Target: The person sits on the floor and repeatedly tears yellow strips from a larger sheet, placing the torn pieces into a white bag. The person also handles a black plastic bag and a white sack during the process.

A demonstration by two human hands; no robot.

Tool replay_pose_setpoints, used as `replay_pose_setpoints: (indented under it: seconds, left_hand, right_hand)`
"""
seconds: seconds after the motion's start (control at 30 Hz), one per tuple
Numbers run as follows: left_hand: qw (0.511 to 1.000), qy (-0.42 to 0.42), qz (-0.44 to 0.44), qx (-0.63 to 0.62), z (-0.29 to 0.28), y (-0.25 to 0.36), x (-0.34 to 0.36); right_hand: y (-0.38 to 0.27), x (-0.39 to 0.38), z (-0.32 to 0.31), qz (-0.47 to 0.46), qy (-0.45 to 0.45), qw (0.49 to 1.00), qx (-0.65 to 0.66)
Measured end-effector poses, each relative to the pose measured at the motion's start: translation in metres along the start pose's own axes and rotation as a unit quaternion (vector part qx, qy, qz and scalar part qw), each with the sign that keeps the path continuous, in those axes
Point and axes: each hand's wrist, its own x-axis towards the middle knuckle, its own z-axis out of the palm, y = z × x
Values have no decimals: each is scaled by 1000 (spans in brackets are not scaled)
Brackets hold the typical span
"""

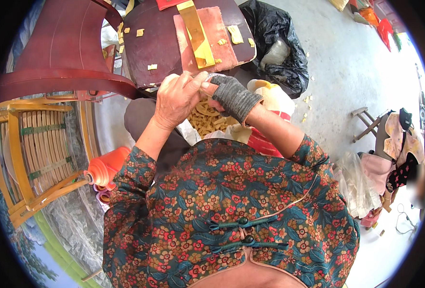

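My left hand point(176, 100), bare, is closed with its fingertips pinched against those of my right hand point(234, 98). A grey fingerless glove covers much of the right hand, whose thumb and fingers are also closed. Something small and pale sits at the fingertips, too covered to name. Directly beneath the hands, an open bag holds many small yellow pieces point(207, 118). Just beyond them is a dark red chair seat point(157, 48), bearing a pink cloth point(219, 29) and a shiny gold-yellow strip point(196, 33). Several yellow scraps point(235, 34) lie scattered on the seat.
A black plastic bag point(289, 67) stands right of the chair. On the left are the chair's backrest point(63, 43), a folding wooden chair point(25, 158) and an orange container point(109, 165). At the right, a small stool point(363, 122) stands near piled clothes point(397, 139).
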Motion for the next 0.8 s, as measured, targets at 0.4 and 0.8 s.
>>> replay_pose_setpoints:
  seconds: [0.4, 0.8]
  left_hand:
    - [983, 126, 118, 57, 20, -42, 12]
    - [616, 14, -321, -719, 23, -39, 34]
  right_hand:
    - [-11, -13, 19, -217, 62, 938, -263]
    - [3, 57, -57, -300, 170, 825, -447]
